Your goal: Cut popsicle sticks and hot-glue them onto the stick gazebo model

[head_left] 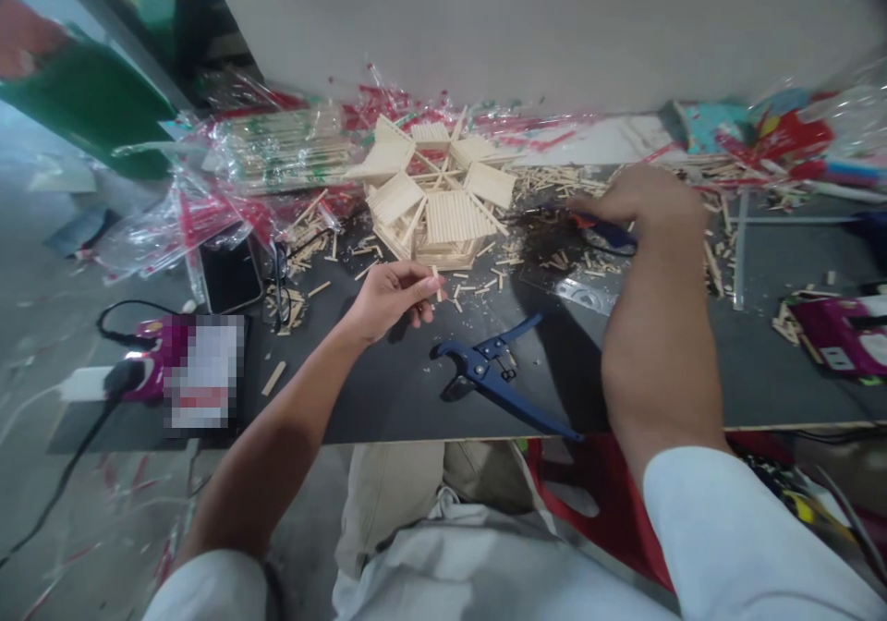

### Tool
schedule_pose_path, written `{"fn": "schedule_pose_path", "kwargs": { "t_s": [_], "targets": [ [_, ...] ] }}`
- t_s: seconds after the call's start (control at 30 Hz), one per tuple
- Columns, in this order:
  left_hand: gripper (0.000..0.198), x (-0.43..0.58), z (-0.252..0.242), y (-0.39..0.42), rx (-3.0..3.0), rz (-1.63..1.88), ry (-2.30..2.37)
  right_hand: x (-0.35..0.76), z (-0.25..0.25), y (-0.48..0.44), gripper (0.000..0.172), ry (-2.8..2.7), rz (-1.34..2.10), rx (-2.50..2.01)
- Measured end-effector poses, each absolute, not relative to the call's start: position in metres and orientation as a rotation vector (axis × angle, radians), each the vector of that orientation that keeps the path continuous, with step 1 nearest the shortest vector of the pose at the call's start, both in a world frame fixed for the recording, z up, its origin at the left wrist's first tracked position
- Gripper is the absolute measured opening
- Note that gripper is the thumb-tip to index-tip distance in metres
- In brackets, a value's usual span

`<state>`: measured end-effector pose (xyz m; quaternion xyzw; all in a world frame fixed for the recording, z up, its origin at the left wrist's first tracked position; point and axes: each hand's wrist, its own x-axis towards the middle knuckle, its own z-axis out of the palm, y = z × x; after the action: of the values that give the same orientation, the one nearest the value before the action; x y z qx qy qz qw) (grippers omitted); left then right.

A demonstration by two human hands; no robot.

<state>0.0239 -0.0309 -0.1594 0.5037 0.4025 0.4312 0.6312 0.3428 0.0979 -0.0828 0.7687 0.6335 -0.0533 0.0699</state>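
My left hand [406,299] pinches a short wooden stick [437,281] between thumb and fingers, just in front of a many-sided model [461,217] built from pale sticks with slatted panels. My right hand [641,205] is blurred and reaches over the right part of the table. Beneath it lies a dark blue and orange tool [610,233], its kind unclear. The fingers of that hand are mostly hidden, so I cannot tell whether they grip the tool. A blue hand cutter [495,371] lies with its handles apart near the table's front edge.
Short stick offcuts [547,182] litter the dark table [374,390]. Plastic-wrapped stick bundles [284,145] lie at the back left. A phone [232,274] and a purple power strip [156,353] are on the left; another purple strip [842,330] is far right. A clear ruler [586,296] lies mid-table.
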Motion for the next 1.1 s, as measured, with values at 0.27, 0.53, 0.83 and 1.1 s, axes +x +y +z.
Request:
{"fn": "schedule_pose_path", "kwargs": {
  "t_s": [0.27, 0.53, 0.83, 1.1],
  "targets": [
    [0.047, 0.022, -0.159, -0.032, 1.042, 0.981, 0.791, 0.264, -0.023, 0.010, 0.031, 3.378, -0.706, 1.430],
    [0.055, 0.019, -0.153, -0.033, 0.993, 1.017, 0.755, 0.213, -0.045, -0.012, 0.012, 3.215, -0.602, 0.891],
    [0.053, 0.018, -0.153, -0.035, 0.994, 0.997, 0.725, 0.211, -0.048, -0.011, 0.024, 3.163, -0.730, 0.949],
    [0.052, 0.023, -0.155, -0.037, 1.050, 0.944, 0.717, 0.216, -0.047, -0.005, 0.017, 3.100, -0.735, 0.878]
  ]
}}
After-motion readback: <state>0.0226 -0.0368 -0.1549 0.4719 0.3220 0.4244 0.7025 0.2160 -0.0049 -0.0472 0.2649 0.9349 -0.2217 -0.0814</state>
